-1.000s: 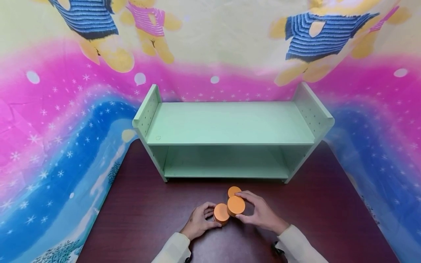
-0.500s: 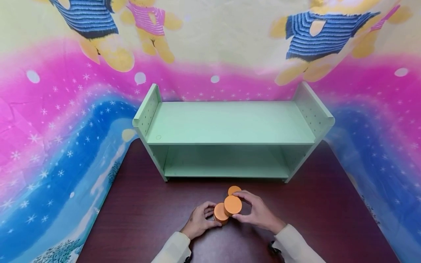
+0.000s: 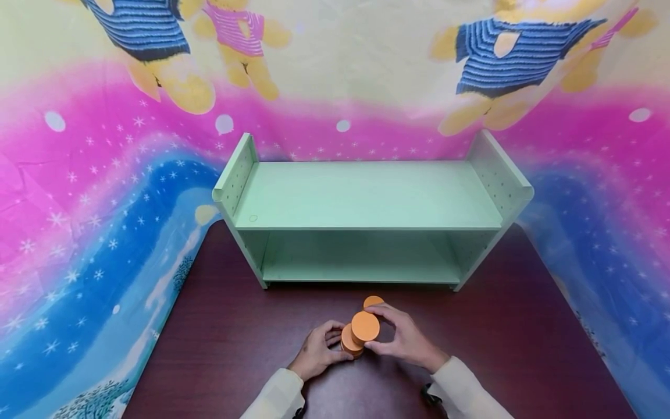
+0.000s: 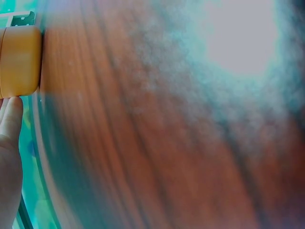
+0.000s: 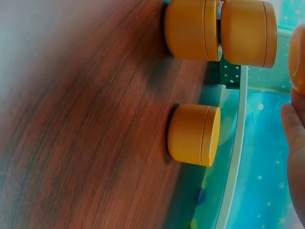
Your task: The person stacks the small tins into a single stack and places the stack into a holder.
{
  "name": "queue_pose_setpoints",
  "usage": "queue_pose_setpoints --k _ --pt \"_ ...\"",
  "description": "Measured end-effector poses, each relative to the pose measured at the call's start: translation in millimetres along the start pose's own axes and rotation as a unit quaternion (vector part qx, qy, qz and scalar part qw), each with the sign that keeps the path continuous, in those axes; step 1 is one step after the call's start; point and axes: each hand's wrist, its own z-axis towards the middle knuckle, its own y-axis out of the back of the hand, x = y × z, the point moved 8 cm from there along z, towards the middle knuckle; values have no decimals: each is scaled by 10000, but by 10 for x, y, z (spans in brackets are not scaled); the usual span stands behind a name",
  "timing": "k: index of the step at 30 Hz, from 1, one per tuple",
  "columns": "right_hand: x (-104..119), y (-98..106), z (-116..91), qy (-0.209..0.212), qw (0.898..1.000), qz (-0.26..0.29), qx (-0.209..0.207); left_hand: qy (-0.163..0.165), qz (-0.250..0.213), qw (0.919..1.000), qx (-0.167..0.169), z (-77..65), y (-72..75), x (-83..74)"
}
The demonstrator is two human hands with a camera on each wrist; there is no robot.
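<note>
My right hand [image 3: 404,334] pinches a round lidded orange jar [image 3: 365,327] between thumb and fingers, held above a stack of two similar jars. The stack's upper jar [image 5: 248,33] stands on the lower jar [image 5: 187,29] in the right wrist view, and the held jar [image 5: 298,59] hangs apart from it. My left hand [image 3: 316,352] holds the stack from the left, thumb in front and fingers behind; in the left wrist view its fingers [image 4: 12,117] are at the side of the lower jar [image 4: 21,62]. Another jar [image 5: 193,136] stands alone on the table, partly hidden in the head view.
A pale green two-tier shelf [image 3: 366,195] with raised side panels stands at the back of the dark wooden table [image 3: 220,349]. Its lower front edge lies just behind the lone jar. A printed cloth [image 3: 340,70] with bears and snowflakes hangs behind and on both sides.
My right hand has moved a little left with its jar, which now overlaps more of the stack. My left hand and the stack stay in place.
</note>
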Motion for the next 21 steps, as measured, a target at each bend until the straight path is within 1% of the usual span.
queue_pose_setpoints --k 8,14,18,21 --pt "37 -40 15 99 9999 91 8 -48 109 9999 37 -6 -1 -13" --pt "61 -79 26 52 9999 -97 -53 7 168 9999 28 -5 -2 -10" --pt "188 -80 59 65 9997 -193 -102 -38 177 9998 19 -3 -4 -23" --pt "268 -78 82 10 9999 -151 -78 -98 185 9998 12 -1 -3 -33"
